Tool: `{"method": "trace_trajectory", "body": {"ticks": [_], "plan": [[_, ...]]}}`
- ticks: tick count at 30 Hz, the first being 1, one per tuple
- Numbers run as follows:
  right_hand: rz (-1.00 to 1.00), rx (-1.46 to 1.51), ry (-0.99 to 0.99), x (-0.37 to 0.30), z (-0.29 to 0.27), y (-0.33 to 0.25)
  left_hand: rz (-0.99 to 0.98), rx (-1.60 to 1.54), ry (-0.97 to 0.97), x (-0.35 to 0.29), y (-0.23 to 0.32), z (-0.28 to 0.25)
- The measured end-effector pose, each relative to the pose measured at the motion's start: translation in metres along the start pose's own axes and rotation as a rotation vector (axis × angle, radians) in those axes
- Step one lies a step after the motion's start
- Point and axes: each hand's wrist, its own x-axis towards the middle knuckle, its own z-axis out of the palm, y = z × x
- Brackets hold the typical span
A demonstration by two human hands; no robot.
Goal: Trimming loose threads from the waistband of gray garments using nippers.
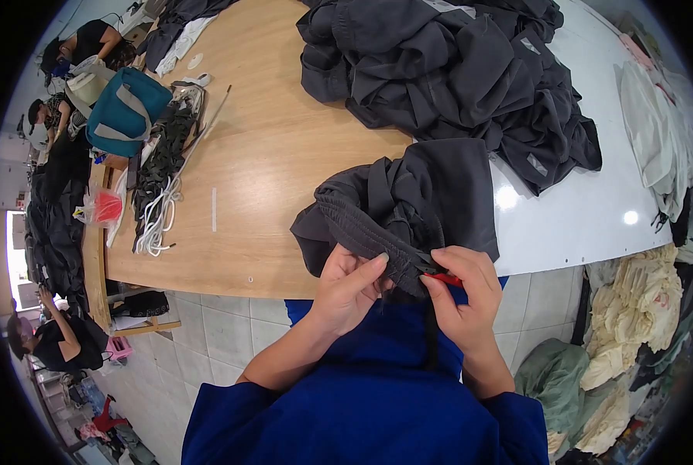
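Observation:
A dark grey garment (462, 194) with a gathered elastic waistband (352, 219) lies bunched at the table's near edge. My left hand (350, 285) is closed on the waistband, thumb on top and fingers beneath. Close to its right, my right hand (464, 294) pinches a small tool with red handles (444, 279), which looks like thread snips. The tool's dark tip rests at the waistband's edge; whether its blades are apart is too small to tell. Part of the tool is hidden under my fingers.
A large heap of dark grey garments (439, 70) covers the table's far side. At left are a teal bag (129, 111), white cords (159, 217) and dark straps (173, 128). Cream cloth (633, 310) and green cloth (551, 380) pile up at right. Several people sit working far left.

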Motion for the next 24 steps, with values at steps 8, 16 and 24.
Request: {"method": "trace_trajectory", "body": {"ticks": [8,16,24], "plan": [[-0.044,-0.059,0.015,0.0028,-0.0003,0.0,-0.021,-0.013,0.013,0.0009,-0.0007,0.004],[-0.087,-0.114,0.049,0.0024,-0.0001,0.0012,-0.013,-0.024,0.008,-0.0001,-0.002,0.0063],[-0.104,-0.136,0.056,-0.0004,-0.0013,0.0031,-0.028,-0.044,-0.009,-0.0006,-0.0029,0.0043]]}}
